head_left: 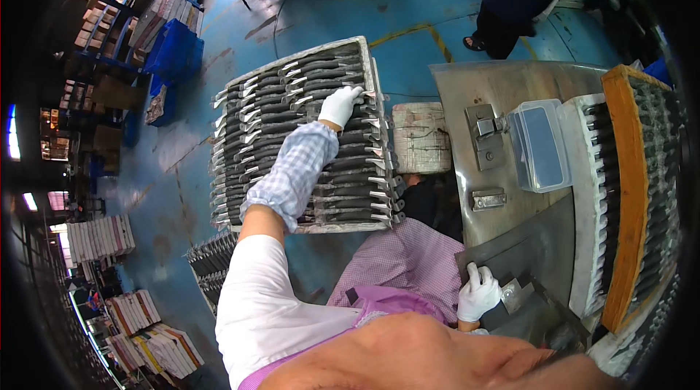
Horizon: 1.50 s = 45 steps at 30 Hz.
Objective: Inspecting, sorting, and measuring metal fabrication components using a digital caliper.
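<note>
Left hand (340, 107) over packed black handles (337, 202), right hand (479, 294) by a metal block (512, 294); can't tell either grip. Yanking one could snag neighbours.

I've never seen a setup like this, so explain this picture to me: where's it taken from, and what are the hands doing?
There is no robot here, just a person in white gloves. The picture comes from a wide fisheye camera on their head, looking down, so straight edges bend near the rim.

The left hand reaches across a tray filled with rows of black parts with silvery ends. It touches the parts near one edge; whether it grips one is unclear.

The right hand rests at a dark sheet on the metal table, near a small metal piece; I can't tell if it holds anything. Also on the table is a clear plastic box.
</note>
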### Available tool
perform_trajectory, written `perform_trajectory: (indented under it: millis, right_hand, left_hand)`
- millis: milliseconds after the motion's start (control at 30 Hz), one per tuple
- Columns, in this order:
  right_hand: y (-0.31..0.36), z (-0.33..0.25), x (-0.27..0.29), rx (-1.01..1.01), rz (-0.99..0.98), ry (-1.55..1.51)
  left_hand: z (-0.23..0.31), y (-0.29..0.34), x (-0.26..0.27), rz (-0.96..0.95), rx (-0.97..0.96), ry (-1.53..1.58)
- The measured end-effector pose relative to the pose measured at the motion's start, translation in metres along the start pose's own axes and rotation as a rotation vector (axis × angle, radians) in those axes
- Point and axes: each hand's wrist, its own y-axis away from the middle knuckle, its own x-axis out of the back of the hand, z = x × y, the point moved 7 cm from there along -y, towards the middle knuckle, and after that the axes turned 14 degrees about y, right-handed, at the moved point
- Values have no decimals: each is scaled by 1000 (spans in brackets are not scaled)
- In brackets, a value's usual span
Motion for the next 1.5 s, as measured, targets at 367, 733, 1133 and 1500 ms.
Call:
perform_trajectory:
  millis: [367, 733, 1133, 1500]
  right_hand:
    - [-2, 3, -8, 1, -68, -106]
    - [-2, 5, -7, 31, -75, -125]
    - [-3, 4, 1, 15, -51, -138]
    - [2, 49, 73, -182, 89, -890]
  left_hand:
    - [-146, 50, 83, 647, 871, 293]
    - [-248, -27, 85, 334, 822, 50]
    - [-127, -43, 176, 569, 621, -89]
    - [166, 69, 250, -63, 211, 954]
